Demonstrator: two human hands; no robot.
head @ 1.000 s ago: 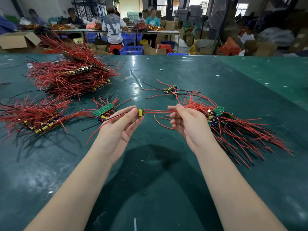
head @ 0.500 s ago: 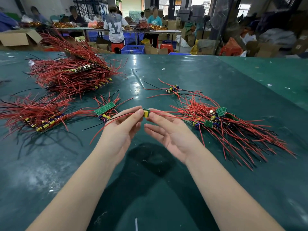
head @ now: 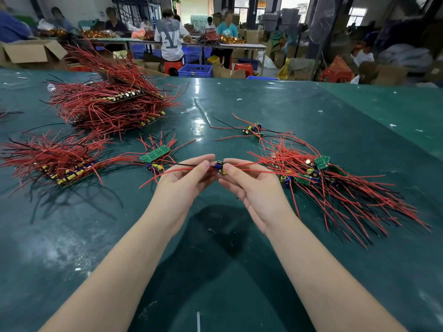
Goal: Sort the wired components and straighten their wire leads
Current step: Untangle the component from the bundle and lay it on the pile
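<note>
I hold one small board [head: 220, 167] above the table [head: 311, 111], pinched between my left hand [head: 184, 180] and right hand [head: 249, 185]. Its wires run sideways, black and red leftward, red rightward toward the unsorted heap [head: 335, 185]. My fingertips hide most of the board.

We count two hands, left [head: 184, 183] and right [head: 251, 188], and one board [head: 220, 166] between them. The table [head: 311, 111] carries five groups of wired boards: three left [head: 105, 104] [head: 55, 161] [head: 155, 155], two right [head: 253, 129] [head: 323, 178].
</note>
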